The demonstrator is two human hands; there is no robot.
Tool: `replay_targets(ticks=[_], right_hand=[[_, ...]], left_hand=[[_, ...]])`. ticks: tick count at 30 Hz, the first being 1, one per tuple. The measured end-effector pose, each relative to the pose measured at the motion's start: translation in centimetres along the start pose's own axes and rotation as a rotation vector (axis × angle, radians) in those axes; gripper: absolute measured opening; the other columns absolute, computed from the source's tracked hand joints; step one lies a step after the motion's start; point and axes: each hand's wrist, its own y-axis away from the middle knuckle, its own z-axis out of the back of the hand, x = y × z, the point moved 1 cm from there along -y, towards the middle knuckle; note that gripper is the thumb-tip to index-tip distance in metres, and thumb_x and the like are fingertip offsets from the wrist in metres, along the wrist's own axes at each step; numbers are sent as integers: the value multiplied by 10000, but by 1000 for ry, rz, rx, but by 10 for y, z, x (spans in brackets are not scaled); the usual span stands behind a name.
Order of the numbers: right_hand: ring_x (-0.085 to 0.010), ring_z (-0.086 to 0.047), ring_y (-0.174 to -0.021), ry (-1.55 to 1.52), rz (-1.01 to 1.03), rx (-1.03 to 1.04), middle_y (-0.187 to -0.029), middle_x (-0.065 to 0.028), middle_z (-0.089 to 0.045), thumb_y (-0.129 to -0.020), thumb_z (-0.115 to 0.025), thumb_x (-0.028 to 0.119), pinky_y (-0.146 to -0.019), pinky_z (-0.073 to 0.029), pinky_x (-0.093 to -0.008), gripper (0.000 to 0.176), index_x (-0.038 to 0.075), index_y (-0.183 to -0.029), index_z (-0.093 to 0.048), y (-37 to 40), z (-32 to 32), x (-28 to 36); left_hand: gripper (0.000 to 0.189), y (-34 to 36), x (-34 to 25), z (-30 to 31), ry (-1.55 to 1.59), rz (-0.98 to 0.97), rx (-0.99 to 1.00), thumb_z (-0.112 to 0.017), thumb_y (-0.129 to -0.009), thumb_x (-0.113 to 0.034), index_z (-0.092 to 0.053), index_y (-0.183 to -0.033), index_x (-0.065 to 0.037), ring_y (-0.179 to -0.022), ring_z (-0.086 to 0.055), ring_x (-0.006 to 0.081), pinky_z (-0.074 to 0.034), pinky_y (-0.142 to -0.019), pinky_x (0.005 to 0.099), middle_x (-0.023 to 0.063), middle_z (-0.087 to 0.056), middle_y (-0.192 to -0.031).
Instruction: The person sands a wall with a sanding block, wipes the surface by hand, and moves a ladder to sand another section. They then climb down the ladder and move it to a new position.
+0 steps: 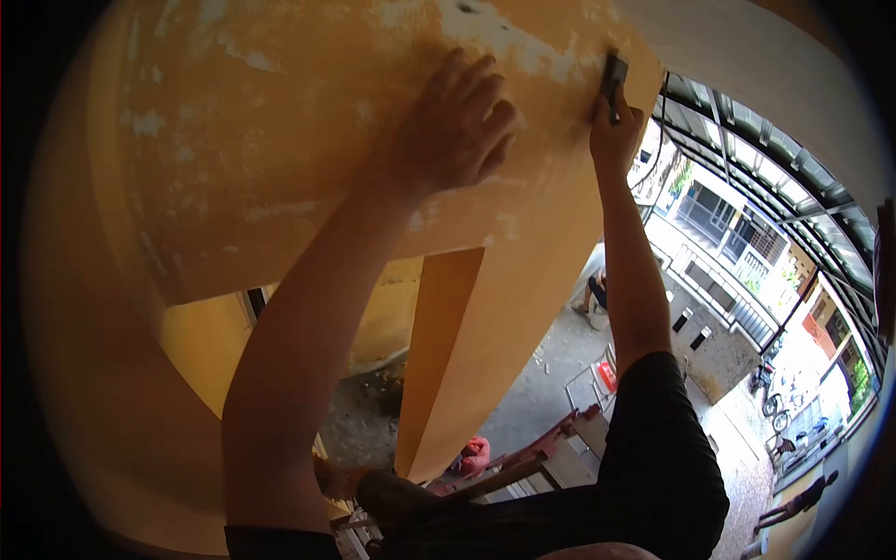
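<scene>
Right fingers (620, 110) grip a dark oblong block (614, 73) against the patchy orange wall (280, 140), left fingers (485, 96) open; I'd press evenly.

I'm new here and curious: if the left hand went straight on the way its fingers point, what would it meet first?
Most likely the wall: the left hand seems against or just off it, though depth is unclear.
</scene>
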Motion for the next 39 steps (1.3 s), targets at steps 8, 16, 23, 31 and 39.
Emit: replay_targets(ticks=[8, 16, 23, 31, 39], right_hand=[[-320, -561, -1035, 40, 12, 10, -1092, -203, -560, -872, -679, 263, -882, -455, -389, 430, 69, -1253, -636, 28, 7, -12], [-360, -599, -942, 89, 60, 0, -957, -295, -607, -876, -666, 299, -839, -462, -403, 447, 2, -1208, -638, 14, 1, -22], [-273, -552, -875, 15, -13, 63, -942, -149, -548, -869, -677, 201, -803, -456, -368, 444, 47, -1280, -608, 117, 23, -24], [-275, -542, -921, 21, -58, 35, -986, -160, -551, -858, -690, 134, -849, -450, -364, 463, 14, -1293, -588, 191, 30, -21], [-269, -549, -955, -6, -149, 43, -1005, -167, -568, -899, -656, 186, -864, -442, -351, 431, -1, -1282, -588, 120, 24, -5]], left_hand=[[255, 0, -1, 2, 28, 10, 19, -609, -859, -285, -570, -986, -68, -1242, -477, 313, -312, -1092, 543, 138, -552, -1154], [293, -2, 4, 8, 133, -3, 75, -556, -890, -274, -553, -1023, -13, -1221, -467, 414, -304, -1068, 609, 254, -545, -1166], [293, 1, 5, 5, 172, -34, 66, -574, -880, -259, -556, -1039, -14, -1211, -473, 410, -307, -1067, 603, 249, -549, -1131], [296, -2, 3, 4, 51, -43, 46, -536, -905, -298, -545, -1018, -24, -1201, -483, 414, -288, -1086, 598, 249, -549, -1119], [304, 2, 3, 0, 87, -35, 55, -535, -905, -304, -548, -1027, -26, -1210, -480, 411, -291, -1078, 606, 253, -550, -1118]])
